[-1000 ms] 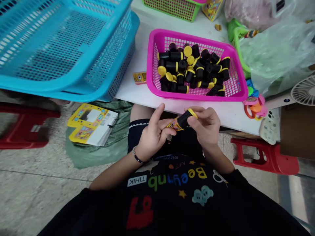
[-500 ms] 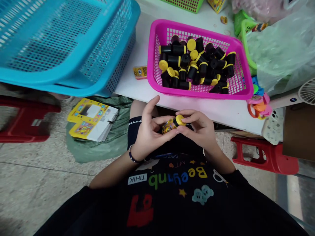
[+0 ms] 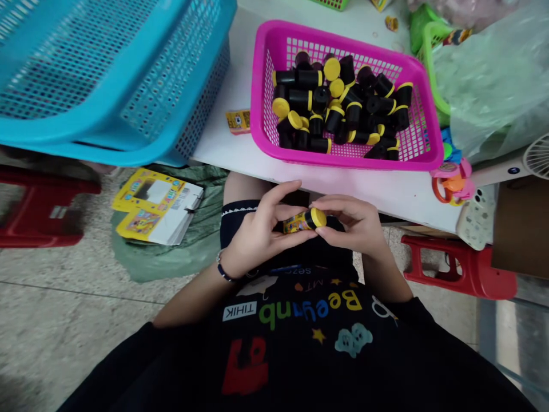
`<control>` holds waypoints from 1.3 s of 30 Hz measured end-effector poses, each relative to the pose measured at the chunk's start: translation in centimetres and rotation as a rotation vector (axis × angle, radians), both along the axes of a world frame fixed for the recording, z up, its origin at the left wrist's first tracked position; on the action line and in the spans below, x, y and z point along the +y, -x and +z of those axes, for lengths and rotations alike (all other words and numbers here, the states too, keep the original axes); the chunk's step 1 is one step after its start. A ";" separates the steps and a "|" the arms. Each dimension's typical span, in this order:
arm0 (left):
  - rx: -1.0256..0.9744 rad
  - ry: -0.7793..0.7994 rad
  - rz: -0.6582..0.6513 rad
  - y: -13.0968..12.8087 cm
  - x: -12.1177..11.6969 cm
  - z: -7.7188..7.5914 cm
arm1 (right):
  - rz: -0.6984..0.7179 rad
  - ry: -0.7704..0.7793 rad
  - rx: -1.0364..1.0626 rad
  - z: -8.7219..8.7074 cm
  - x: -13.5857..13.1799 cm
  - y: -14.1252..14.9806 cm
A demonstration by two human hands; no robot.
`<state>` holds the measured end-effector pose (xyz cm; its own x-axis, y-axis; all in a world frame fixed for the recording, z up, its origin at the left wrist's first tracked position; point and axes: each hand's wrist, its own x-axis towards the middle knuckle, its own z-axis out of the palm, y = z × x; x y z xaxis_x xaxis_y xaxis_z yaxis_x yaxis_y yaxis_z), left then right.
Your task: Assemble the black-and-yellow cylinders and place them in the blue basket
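Note:
Above my lap, my left hand holds a small black canister with a yellow lid and a colourful yellow label round its body. The canister lies on its side, its lid toward the right. My right hand has its fingertips at the lid end, thumb below and fingers above. Beyond my hands, a pink basket on the white table contains several black canisters with yellow lids; those I can see carry no label.
A large blue basket stands at the left. On the table lies a small yellow printed piece. Clipped yellow printed cards rest on green plastic below left. Colourful scissor-like handles, a phone and a fan are at the right.
The canister has turned closer to level in my hands. My left index finger has come down toward it, and the right fingers have shifted at the lid. The view has moved slightly.

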<state>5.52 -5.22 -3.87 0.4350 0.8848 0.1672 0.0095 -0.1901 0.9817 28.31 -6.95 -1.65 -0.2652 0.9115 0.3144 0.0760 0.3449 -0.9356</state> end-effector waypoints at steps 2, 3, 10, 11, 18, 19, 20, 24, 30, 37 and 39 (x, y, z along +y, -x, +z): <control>-0.123 0.135 -0.120 0.0 0.1 0.2 | 0.124 -0.056 -0.046 0.2 0.4 -0.5; -0.183 0.193 -0.181 0.0 0.2 0.3 | 0.190 -0.084 -0.082 0.3 0.6 -0.7; -0.340 0.360 -0.235 -0.2 0.4 0.3 | 0.283 -0.149 -0.387 0.6 0.7 -0.6; -0.350 0.354 -0.201 -0.3 0.4 0.2 | 0.220 -0.180 -0.400 0.7 0.5 -0.5; -0.341 0.319 -0.104 -1.2 0.7 -1.0 | -0.085 -0.486 -0.704 0.1 -0.5 0.9; -0.334 0.315 -0.116 -1.3 0.7 -1.2 | -0.088 -0.506 -0.726 -0.1 -0.5 1.1; -0.327 0.309 -0.130 -1.4 0.6 -1.4 | -0.087 -0.524 -0.740 -0.4 -0.6 1.3; -0.295 0.279 -0.165 -1.7 0.5 -1.5 | -0.122 -0.633 -0.730 -1.1 -0.5 1.9; -0.211 0.224 -0.227 -2.3 0.0 -0.7 | -0.211 -0.731 -0.618 -1.0 -0.5 2.6; -0.386 0.122 -0.409 -2.3 0.3 -0.4 | -0.198 -0.728 -0.453 -0.8 -0.6 3.2; -0.387 0.038 -0.402 -2.3 0.4 -0.5 | -0.214 -0.742 -0.480 -1.1 -0.9 3.0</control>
